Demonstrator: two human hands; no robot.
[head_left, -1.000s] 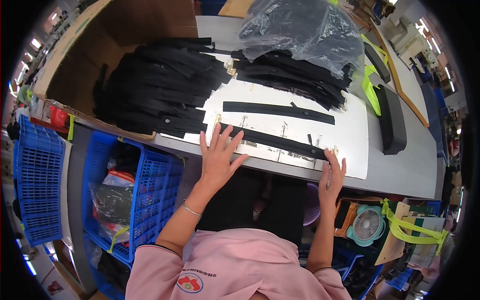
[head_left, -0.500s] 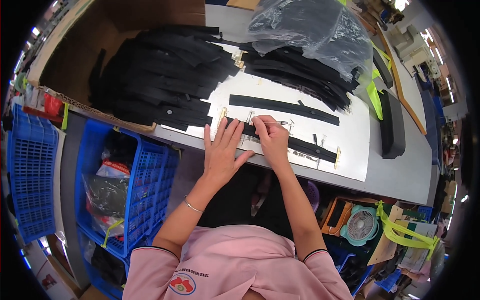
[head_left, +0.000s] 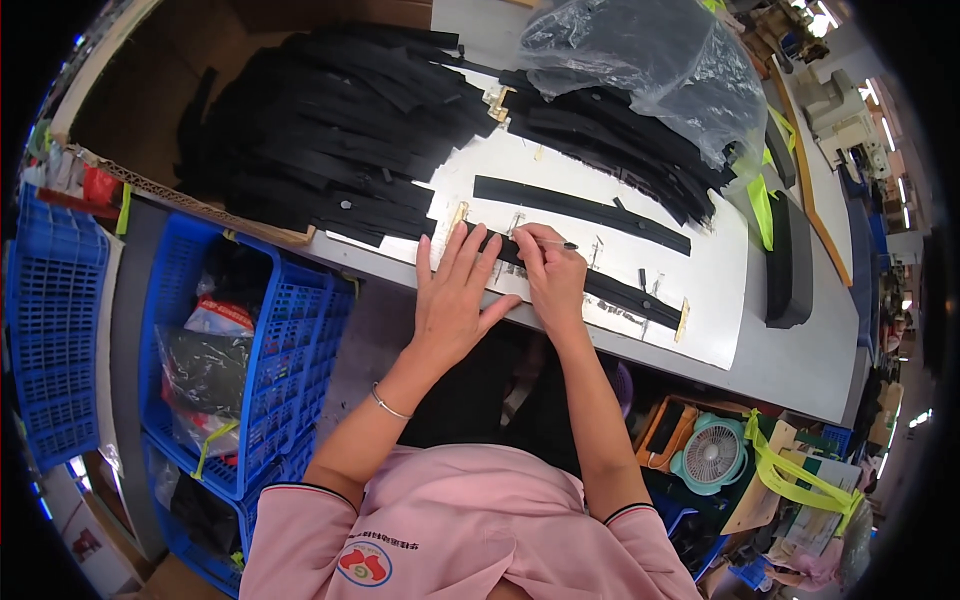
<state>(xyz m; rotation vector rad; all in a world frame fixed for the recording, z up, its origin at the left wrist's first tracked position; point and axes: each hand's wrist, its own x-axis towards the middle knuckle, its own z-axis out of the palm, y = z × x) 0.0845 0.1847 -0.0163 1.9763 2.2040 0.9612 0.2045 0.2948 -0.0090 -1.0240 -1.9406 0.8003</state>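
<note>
A black fabric strip (head_left: 630,296) lies along the near part of a white board (head_left: 715,320). My left hand (head_left: 452,300) rests flat on the strip's left end, its fingers stretched out and the thumb apart. Close beside it, my right hand (head_left: 556,285) is closed in a pinch on a slim pen (head_left: 560,243), whose dark end points right. Its working tip is hidden by my fingers over the strip. A second black strip (head_left: 580,212) lies on the board just beyond, touched by neither hand.
A cardboard box (head_left: 110,120) on its side spills a heap of black strips (head_left: 340,130) at left. More strips (head_left: 610,150) lie at the back under a clear plastic bag (head_left: 650,60). Blue crates (head_left: 300,340) stand below left; a small fan (head_left: 714,452) sits below right.
The whole view has shifted slightly, with the board lying a little further right. The pen's dark end has tipped slightly downward in the picture. Both hands keep nearly the same place on the strip.
</note>
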